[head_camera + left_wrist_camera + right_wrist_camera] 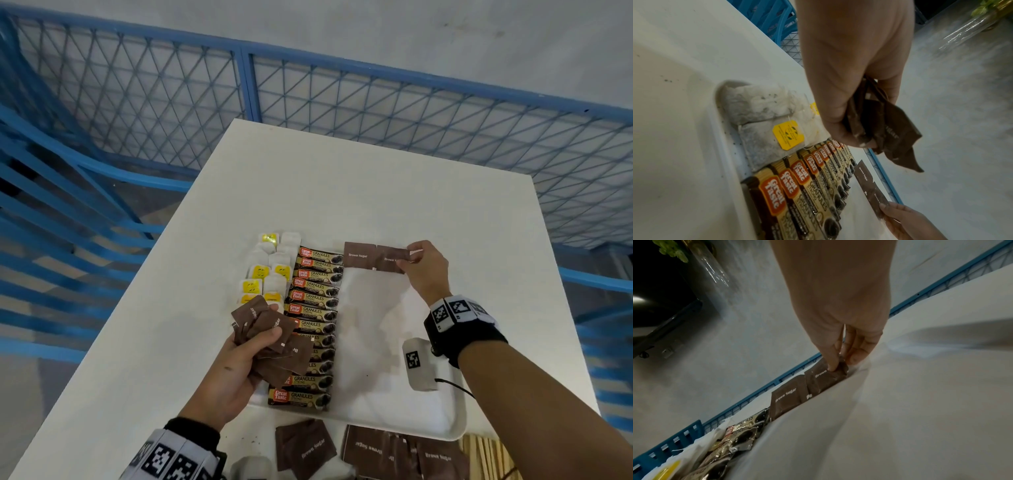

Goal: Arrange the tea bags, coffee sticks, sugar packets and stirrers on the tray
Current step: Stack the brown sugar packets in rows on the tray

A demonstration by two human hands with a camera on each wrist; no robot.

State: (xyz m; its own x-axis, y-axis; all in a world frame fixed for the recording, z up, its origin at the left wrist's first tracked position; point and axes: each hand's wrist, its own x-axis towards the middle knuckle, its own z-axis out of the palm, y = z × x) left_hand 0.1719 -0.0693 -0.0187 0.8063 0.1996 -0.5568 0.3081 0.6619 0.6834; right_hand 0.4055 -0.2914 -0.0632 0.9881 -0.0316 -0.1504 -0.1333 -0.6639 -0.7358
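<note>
A white tray (455,425) holds a column of tea bags (265,270) with yellow tags at its left and a column of coffee sticks (315,308) beside them. At the tray's far end lie two brown sugar packets; my right hand (423,265) pinches the right-hand packet (390,258), which sits beside the left one (359,255). My left hand (239,363) grips a bunch of brown sugar packets (270,339) above the near coffee sticks. The right wrist view shows my fingertips (833,366) pinching the packet (822,379). The left wrist view shows the held bunch (888,129) over the tea bags (764,126).
More brown sugar packets (400,452) lie on the white table in front of the tray, with wooden stirrers (486,455) at the lower right. A blue mesh fence (308,96) stands behind the table. The tray's right half (376,342) is bare.
</note>
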